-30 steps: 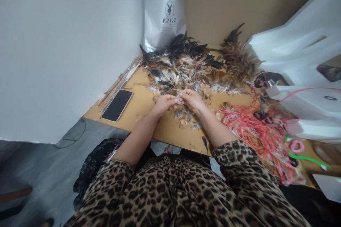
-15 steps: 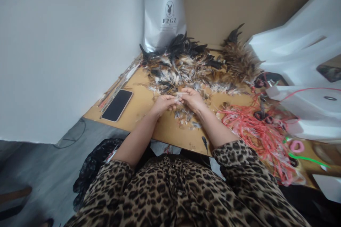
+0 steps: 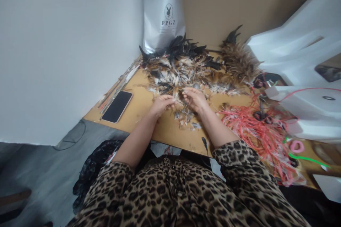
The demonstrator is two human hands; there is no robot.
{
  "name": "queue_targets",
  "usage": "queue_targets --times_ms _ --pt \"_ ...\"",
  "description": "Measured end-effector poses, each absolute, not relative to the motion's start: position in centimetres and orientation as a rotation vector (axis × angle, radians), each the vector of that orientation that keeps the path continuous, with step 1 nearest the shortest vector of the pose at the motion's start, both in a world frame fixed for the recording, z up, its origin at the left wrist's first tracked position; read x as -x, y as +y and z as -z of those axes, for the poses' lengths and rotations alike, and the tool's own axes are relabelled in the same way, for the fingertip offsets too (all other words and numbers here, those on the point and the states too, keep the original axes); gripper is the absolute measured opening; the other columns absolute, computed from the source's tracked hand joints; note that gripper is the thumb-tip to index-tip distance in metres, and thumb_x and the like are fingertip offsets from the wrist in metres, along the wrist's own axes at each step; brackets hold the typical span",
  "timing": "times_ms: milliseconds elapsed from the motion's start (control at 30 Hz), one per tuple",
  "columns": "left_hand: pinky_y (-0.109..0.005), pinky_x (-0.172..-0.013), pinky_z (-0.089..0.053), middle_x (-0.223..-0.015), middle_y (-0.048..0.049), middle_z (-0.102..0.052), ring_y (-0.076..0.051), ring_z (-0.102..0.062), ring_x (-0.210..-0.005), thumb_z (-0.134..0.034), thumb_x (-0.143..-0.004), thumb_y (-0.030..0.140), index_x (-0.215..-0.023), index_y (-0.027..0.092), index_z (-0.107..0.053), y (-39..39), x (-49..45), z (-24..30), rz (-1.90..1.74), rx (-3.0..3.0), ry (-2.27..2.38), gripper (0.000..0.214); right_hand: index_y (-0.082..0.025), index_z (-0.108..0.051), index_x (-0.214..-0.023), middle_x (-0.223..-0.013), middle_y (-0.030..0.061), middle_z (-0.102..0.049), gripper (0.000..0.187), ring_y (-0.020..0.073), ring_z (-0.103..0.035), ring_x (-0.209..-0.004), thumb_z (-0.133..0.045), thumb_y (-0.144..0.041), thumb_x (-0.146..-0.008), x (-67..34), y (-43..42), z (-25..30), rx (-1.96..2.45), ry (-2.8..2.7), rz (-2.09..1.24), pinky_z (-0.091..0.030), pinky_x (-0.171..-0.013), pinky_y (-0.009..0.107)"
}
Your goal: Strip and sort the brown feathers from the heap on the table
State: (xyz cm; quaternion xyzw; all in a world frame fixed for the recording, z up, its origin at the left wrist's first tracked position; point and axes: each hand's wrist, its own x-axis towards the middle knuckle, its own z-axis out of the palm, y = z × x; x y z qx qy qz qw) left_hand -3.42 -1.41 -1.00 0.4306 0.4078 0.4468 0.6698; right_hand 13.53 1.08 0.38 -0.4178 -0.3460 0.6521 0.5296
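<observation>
A big heap of black, brown and white feathers (image 3: 186,67) covers the back of a wooden table (image 3: 141,106). My left hand (image 3: 162,104) and my right hand (image 3: 195,99) rest at the heap's near edge, fingers curled and pinched. The right hand pinches a thin feather (image 3: 181,89) that sticks out to the left. The left hand's fingers close on small feathers, too small to make out. Loose bits of feather (image 3: 186,118) lie just in front of both hands.
A black phone (image 3: 117,105) lies at the table's left. A tangle of red strings (image 3: 255,131) spreads at the right, with scissors (image 3: 262,111), a pink ring (image 3: 297,146) and white bags (image 3: 298,60). A grey printed bag (image 3: 163,10) stands at the back against the wall.
My hands, touching a second ago, have drawn slightly apart. The right hand has shifted a little toward the heap with the thin feather in its pinch.
</observation>
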Motion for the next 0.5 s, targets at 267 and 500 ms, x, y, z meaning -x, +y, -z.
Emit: queue_targets --times_ms 267,500 --pt "-0.017 -0.044 -0.033 -0.071 -0.0031 -0.066 -0.004 -0.05 -0.049 -0.071 -0.06 0.033 -0.073 0.012 -0.062 -1.3 3.3 1.1 -1.07 -1.03 0.927 0.026 -0.014 -0.067 -0.076 -0.062 0.0013 -0.064 0.026 0.0068 -0.053 -0.051 -0.075 -0.028 -0.055 -14.2 0.8 -0.1 1.062 -1.261 -1.687 -0.037 -0.044 0.017" --pt "-0.018 -0.045 -0.034 -0.069 -0.004 -0.066 -0.006 -0.052 -0.049 -0.071 -0.059 0.035 -0.074 0.012 -0.063 -1.5 3.0 1.1 -1.033 -1.14 0.981 0.028 -0.014 -0.062 -0.062 -0.051 -0.0017 -0.058 0.024 0.0048 -0.044 -0.044 -0.075 -0.033 -0.056 -13.3 0.0 -0.9 1.026 -1.255 -1.656 -0.031 -0.042 0.018"
